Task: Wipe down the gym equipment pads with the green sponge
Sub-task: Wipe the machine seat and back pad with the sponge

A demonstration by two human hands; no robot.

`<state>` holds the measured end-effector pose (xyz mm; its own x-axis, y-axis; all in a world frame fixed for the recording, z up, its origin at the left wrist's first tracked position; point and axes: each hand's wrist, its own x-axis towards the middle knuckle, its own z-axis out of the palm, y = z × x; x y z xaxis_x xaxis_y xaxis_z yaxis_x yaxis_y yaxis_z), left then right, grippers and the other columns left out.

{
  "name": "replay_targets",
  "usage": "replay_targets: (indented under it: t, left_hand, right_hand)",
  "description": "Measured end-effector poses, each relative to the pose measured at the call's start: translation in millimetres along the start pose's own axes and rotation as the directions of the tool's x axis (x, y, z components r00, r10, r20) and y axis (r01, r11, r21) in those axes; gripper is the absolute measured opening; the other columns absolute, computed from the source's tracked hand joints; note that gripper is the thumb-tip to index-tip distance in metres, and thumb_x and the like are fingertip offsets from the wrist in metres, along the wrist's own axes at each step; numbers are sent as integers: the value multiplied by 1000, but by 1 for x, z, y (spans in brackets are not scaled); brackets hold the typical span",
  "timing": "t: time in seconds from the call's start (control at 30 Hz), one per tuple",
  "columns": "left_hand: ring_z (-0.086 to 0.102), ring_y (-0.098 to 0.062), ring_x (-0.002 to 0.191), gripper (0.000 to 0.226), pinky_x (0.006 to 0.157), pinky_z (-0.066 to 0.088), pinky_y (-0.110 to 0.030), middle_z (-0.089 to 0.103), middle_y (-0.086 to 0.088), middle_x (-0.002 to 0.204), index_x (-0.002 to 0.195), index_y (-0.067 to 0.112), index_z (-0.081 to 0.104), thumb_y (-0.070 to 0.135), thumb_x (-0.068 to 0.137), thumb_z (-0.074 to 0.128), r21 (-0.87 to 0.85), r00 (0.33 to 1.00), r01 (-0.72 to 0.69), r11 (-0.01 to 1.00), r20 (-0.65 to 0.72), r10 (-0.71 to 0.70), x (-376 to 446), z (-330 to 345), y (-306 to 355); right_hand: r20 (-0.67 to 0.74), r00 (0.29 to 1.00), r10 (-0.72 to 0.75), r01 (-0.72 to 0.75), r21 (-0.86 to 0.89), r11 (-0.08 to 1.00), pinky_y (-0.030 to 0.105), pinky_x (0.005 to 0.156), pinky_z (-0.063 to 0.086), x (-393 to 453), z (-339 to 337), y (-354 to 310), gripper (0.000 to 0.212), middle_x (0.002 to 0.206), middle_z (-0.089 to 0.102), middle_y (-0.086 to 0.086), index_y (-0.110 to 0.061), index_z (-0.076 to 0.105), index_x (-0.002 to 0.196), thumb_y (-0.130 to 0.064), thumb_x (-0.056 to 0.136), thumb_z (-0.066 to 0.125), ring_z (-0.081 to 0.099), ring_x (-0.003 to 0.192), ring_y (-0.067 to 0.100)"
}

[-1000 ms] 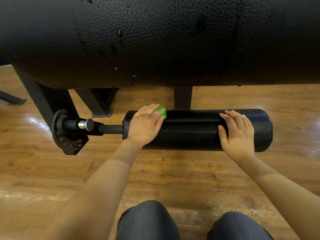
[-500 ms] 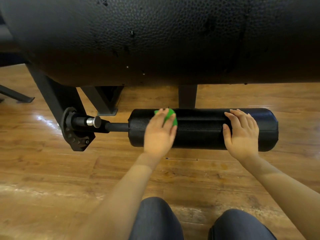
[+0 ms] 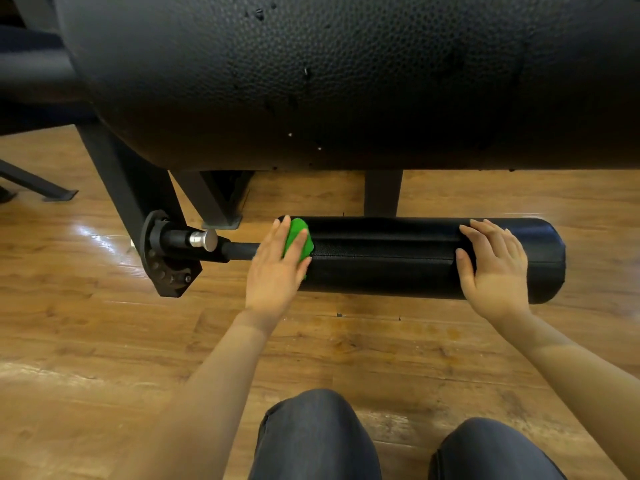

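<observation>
Low over the wooden floor (image 3: 104,323), black roller pad (image 3: 398,258) lies horizontal on its metal axle (image 3: 239,251). Left hand (image 3: 277,268) presses green sponge (image 3: 298,240) flat against pad's left end, fingers straight. Right hand (image 3: 495,268) rests on pad's right part, fingers spread. Large black pad (image 3: 346,81) overhead.
</observation>
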<state>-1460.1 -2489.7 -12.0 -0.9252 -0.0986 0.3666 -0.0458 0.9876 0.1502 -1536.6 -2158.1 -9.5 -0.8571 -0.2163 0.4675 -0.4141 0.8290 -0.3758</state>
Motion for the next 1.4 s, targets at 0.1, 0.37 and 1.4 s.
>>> replay_targets:
  t: [0.1,0.37,1.4]
  left_hand:
    - [21,-28,146,47,112,27,-46,29,-9,155,140,16,49,30,96,55,-38,998,54,998,15,-54,2,-2,4]
    - [22,-28,145,45,115,29,-47,34,-9,153,138,15,51,18,94,59,-170,999,47,984,-7,-49,1,0,10]
    - [38,-34,137,38,110,34,-44,47,-18,143,123,4,63,5,86,68,-304,889,451,839,78,-450,-146,-558,27]
  right_hand:
    - [7,1000,5,-5,3,1000,32,118,7,-1,-1,-1,47,139,48,9,-9,51,133,-36,97,37,33,137,25]
    - [30,1000,0,0,-6,1000,39,117,11,-2,-3,-4,49,139,48,12,-8,51,134,-36,97,35,34,136,28]
    - [648,636,-418,309,282,908,49,117,19,7,-372,-458,48,148,41,7,-19,44,143,-39,99,46,31,140,27]
